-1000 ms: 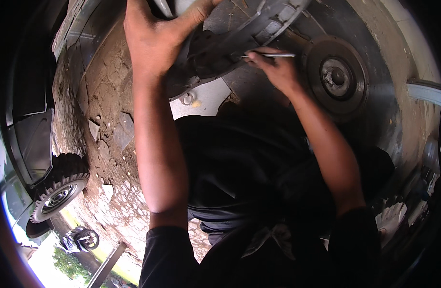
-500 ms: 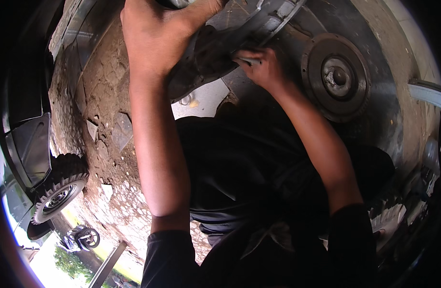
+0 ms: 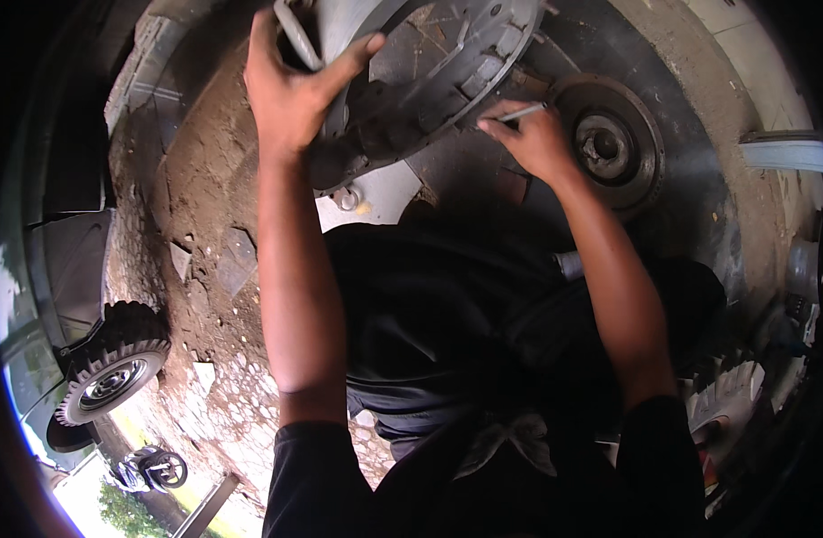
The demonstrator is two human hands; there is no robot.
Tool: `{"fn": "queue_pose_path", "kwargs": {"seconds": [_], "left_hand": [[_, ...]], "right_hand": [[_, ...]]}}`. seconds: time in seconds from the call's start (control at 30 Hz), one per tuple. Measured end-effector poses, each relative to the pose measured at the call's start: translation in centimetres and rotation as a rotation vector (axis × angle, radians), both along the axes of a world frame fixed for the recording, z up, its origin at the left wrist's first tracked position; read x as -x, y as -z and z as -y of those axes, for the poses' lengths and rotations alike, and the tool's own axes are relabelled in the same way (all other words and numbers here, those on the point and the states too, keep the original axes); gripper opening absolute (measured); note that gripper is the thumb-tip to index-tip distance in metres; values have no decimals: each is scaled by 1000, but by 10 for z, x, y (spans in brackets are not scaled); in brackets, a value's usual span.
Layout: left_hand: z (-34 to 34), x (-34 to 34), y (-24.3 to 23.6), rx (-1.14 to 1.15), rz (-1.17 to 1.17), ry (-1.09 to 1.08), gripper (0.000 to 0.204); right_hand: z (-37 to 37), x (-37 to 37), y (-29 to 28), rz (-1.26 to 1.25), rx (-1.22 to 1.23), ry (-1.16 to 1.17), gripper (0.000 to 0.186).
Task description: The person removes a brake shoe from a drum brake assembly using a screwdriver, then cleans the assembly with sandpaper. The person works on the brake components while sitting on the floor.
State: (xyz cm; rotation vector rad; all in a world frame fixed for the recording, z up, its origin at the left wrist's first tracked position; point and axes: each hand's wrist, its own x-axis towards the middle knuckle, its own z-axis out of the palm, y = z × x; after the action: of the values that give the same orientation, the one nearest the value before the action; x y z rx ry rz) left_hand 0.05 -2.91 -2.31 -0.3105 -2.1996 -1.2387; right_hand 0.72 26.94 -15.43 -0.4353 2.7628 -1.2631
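At the top centre, my left hand [image 3: 290,103] grips a grey metal housing [image 3: 492,63], a large ring-shaped casting with bolt holes, its thumb lying along the part. My right hand [image 3: 532,143], beside the housing's lower right edge, is closed on a thin silvery tool [image 3: 523,112] held roughly level; whether its tip touches the housing I cannot tell. Just right of this hand lies a round, rusty metal disc [image 3: 646,161] with a raised hub. Below the housing is a pale sheet [image 3: 385,193] with a small metal cylinder [image 3: 347,199] on it.
Dirt ground [image 3: 201,179] with broken pieces [image 3: 237,260] runs down my left. Beyond it stand a dark vehicle [image 3: 66,269] with a knobbly tyre [image 3: 111,377] and a motorbike [image 3: 151,468]. A pale blue strip [image 3: 784,154] is at the far right, above assorted clutter.
My right hand and tool moved inward to the housing, then back out down and right. The housing's upper part has shifted left, and the whole view has moved slightly.
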Motion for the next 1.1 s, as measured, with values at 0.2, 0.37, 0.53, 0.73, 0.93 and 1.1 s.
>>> {"fn": "queue_pose_path", "kwargs": {"seconds": [0.2, 0.37, 0.53, 0.73, 0.93, 1.1], "left_hand": [[25, -19, -4, -224, 141, -170, 77], [25, -41, -22, -132, 133, -236, 56], [43, -65, -25, 31, 222, -238, 65], [13, -63, -38, 216, 313, -196, 87], [45, -48, -55, 711, 446, -201, 135], [54, -66, -83, 603, 616, -174, 125]], "right_hand": [[-41, -53, -23, 135, 606, 234, 26], [-57, -89, -14, 218, 870, 543, 27], [-58, -118, -35, 80, 1065, 553, 30], [-88, -196, -101, -143, 1185, 515, 28], [-107, -275, -183, -285, 1321, 368, 32], [-96, -310, -217, -398, 1280, 118, 34]]}}
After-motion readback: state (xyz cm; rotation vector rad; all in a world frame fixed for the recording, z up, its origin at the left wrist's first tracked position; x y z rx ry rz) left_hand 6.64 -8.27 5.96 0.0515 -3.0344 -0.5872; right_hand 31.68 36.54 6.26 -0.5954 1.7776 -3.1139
